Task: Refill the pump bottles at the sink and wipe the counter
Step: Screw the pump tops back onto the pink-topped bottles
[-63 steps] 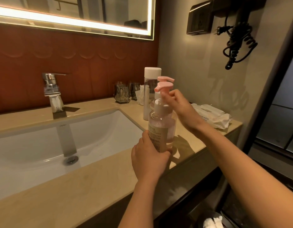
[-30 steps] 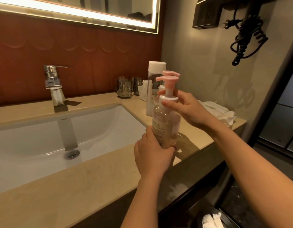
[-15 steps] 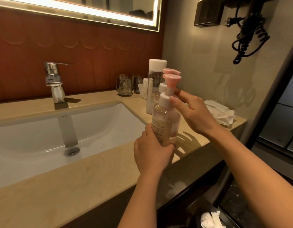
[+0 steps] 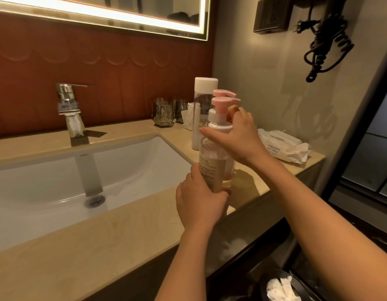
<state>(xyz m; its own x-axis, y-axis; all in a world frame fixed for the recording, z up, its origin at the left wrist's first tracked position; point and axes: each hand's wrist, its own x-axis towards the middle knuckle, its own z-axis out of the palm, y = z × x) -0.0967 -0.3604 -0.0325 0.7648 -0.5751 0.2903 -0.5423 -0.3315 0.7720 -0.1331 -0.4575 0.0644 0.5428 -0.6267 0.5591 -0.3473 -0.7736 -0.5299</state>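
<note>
In the head view the pump bottle (image 4: 216,168) is upright just right of the frame's centre, above the beige worktop (image 4: 101,246) and close beside the right-hand corner of the white sink (image 4: 47,185). It is clear, with a pale label, a white collar (image 4: 219,124) and a pink pump head (image 4: 220,103). The left hand (image 4: 199,203), coming up from the bottom edge, is wrapped round the lower half of the bottle and grips it. This hand hides the base, so I cannot tell whether the bottle rests on the worktop. The right hand (image 4: 244,140), reaching in from the lower right, is closed on the white collar. Its thumb lies across the front and the index finger is raised beside the pump stem.

Directly behind stands a second pump bottle, of which only the pink head (image 4: 226,93) shows clearly. A tall clear bottle with a white cap (image 4: 205,85) is just to its left. Further left along the back wall are faceted glasses (image 4: 163,115) and a crumpled tissue (image 4: 188,118). A chrome tap (image 4: 68,105) stands at the back of the sink, left of centre. A pack of wet wipes (image 4: 281,144) lies on the worktop at the right, against the wall. A lit mirror (image 4: 101,9) runs along the top edge, and a black coiled cord (image 4: 327,46) hangs in the upper right. A dark bin (image 4: 281,273) holding white paper sits in the lower right corner.
</note>
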